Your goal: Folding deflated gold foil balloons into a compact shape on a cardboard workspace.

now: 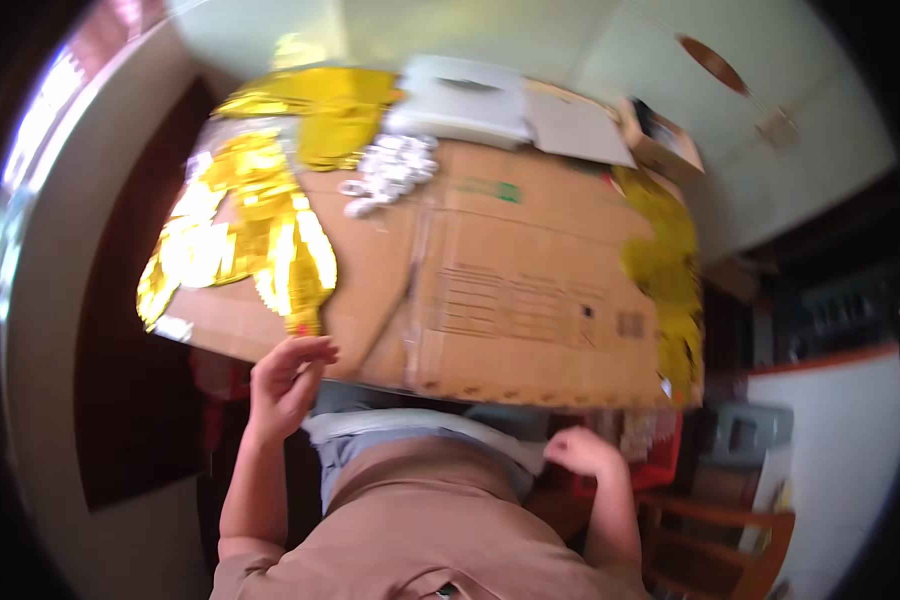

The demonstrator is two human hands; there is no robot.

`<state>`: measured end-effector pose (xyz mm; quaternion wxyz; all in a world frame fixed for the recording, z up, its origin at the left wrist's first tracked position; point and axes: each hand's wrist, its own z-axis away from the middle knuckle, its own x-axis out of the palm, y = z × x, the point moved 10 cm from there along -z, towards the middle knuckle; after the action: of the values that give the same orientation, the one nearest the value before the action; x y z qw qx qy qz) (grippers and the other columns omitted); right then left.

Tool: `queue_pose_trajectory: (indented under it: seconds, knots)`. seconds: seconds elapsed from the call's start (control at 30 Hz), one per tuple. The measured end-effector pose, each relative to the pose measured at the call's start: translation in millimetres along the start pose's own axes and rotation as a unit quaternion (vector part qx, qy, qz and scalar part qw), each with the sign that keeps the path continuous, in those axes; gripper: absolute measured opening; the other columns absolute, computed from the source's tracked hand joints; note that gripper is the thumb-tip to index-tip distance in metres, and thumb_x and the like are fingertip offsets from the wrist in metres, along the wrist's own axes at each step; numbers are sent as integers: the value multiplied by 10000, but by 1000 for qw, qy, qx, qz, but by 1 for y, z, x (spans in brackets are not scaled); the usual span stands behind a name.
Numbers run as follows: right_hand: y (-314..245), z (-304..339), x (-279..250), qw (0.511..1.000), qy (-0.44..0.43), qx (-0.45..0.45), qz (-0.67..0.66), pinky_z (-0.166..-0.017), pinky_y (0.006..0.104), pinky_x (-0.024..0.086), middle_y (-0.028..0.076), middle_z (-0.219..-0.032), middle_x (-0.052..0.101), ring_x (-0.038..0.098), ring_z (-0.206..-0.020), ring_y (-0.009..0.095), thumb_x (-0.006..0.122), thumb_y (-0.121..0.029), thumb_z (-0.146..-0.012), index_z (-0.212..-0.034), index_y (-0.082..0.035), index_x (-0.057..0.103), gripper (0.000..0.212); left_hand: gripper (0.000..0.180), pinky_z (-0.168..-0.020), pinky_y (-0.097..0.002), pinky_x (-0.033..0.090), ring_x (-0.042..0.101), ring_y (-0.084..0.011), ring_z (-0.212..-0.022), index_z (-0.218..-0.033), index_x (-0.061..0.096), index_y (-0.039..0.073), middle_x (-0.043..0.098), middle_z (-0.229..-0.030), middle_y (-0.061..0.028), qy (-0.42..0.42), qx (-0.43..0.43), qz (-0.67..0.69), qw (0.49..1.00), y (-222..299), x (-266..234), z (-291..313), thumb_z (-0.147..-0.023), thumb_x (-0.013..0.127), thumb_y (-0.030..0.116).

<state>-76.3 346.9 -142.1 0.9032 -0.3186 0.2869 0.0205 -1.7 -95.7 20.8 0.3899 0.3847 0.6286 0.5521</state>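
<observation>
Flattened cardboard (490, 290) is filling mid-frame; left hand (285, 385) is seemingly pinching gold foil (270, 240) directly above; right hand (582, 452) is lying clenched, lower right.

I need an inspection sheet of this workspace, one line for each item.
Surface: flattened brown cardboard sheet covers the table; picture is blurred.
Job's things: shiny gold foil balloon lies on the cardboard's left part, its tip near the front edge.
Clutter: silver foil pieces, more gold foil at the back, gold foil strip on the right, white flat box, small open carton.
Grippers: left hand at the gold balloon's tip, fingers curled, grip unclear; right hand below the cardboard's front edge, closed.
Cables: nothing seen.
Surroundings: wooden chair at the lower right, pale floor.
</observation>
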Motion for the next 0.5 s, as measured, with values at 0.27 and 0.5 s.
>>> queue_pose_trajectory:
  seconds: [0.27,0.5]
  knots:
    - [-288,-12,-120,926,147,-345,-51,-741,340,535,134,-860,692,680,-810,276,661,-108,-899,-896,1,700,116,287,-875,-397,512,640,-316,-1005,-1068,687,55,667,-1056,-121,-2,194,-450,871,60,-27,-26,-788,743,81]
    - [-415,-94,-102,821,196,-535,23,-812,394,537,135,-969,675,656,-897,318,622,-79,-887,-963,-26,689,114,263,-887,-391,546,652,-323,-1035,-1068,631,-10,648,-1144,-156,-138,317,-498,796,36,-6,-25,-843,665,122]
